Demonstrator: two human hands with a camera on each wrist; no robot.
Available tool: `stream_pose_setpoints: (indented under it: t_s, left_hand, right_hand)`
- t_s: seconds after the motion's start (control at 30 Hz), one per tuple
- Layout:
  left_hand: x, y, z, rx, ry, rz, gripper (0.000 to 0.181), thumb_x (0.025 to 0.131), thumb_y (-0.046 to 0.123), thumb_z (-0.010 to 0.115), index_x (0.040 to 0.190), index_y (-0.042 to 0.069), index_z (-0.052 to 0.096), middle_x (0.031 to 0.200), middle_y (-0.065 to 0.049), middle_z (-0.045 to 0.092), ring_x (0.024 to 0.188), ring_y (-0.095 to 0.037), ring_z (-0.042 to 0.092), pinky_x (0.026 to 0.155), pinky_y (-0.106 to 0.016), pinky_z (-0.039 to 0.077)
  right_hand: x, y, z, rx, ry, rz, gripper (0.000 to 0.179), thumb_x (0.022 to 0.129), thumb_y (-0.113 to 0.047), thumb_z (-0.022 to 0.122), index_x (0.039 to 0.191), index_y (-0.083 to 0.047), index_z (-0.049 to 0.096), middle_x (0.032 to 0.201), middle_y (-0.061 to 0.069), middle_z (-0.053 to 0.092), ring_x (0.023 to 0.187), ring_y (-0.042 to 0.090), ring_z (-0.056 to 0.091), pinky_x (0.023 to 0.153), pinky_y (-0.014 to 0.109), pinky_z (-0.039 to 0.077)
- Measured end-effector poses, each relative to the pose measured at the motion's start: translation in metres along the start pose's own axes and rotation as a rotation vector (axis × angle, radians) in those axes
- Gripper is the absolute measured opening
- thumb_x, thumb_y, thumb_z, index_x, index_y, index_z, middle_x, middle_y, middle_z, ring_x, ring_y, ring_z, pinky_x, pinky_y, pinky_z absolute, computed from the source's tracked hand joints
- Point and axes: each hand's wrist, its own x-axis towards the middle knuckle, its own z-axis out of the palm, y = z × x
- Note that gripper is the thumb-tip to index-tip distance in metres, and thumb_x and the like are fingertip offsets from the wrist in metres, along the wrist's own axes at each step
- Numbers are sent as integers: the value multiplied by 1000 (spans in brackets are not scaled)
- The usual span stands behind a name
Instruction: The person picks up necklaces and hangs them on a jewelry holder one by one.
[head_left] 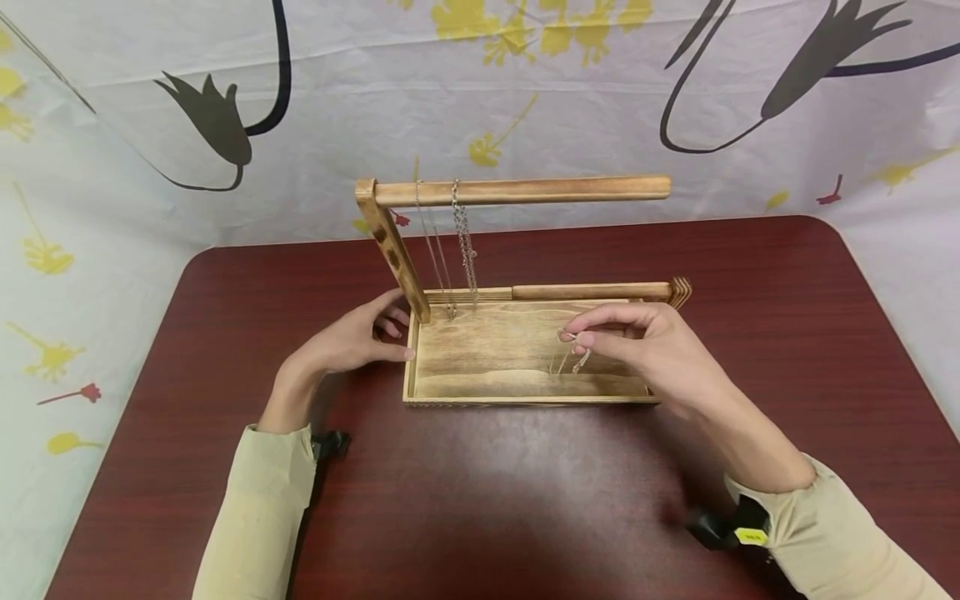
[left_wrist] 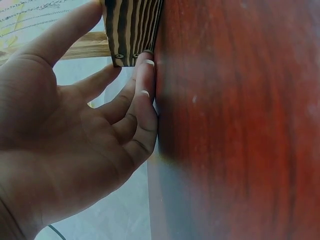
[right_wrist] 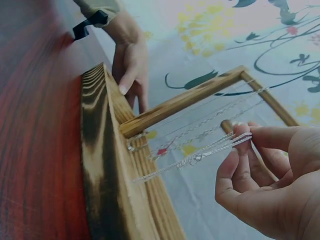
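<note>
A wooden jewelry stand [head_left: 487, 343] has a shallow tray base, a post at its left end and a bar [head_left: 555, 190] above. My left hand [head_left: 347, 340] holds the tray's left end [left_wrist: 131, 35], thumb on its edge and index finger by the back corner. Over the tray, my right hand [head_left: 651, 343] pinches a looped silver chain necklace [right_wrist: 197, 156] between thumb and fingers, and its lower part hangs down. On the bar hang a thin chain necklace [head_left: 433, 242] and a thicker silver chain necklace [head_left: 463, 237], both near the post.
Along the tray's back edge lies a wooden rod [head_left: 592, 291], a striped end piece [head_left: 680, 292] at its right. Everything stands on a dark red table [head_left: 480, 500]. A white printed cloth [head_left: 337, 108] hangs close behind the table and at both sides.
</note>
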Motion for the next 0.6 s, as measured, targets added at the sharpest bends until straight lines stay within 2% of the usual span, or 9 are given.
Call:
stream_pose_setpoints:
  t_s: [0.43, 0.6]
  left_hand:
    - [1, -1, 0, 9, 3, 6, 93, 86, 12, 79, 158, 6, 20, 128, -18, 54, 109, -29, 53, 94, -42, 44]
    - [0, -1, -1, 3, 0, 3, 93, 86, 12, 79, 158, 6, 20, 128, -19, 53, 109, -31, 53, 95, -45, 43]
  right_hand:
    - [-9, -19, -10, 51, -36, -106, 22, 90, -1, 72, 111, 4, 72, 106, 10, 74, 87, 20, 70, 70, 26, 55]
    - [-14, -25, -17, 69, -54, -134, 20, 90, 4, 70, 109, 5, 73, 107, 11, 73, 93, 20, 70, 75, 25, 55]
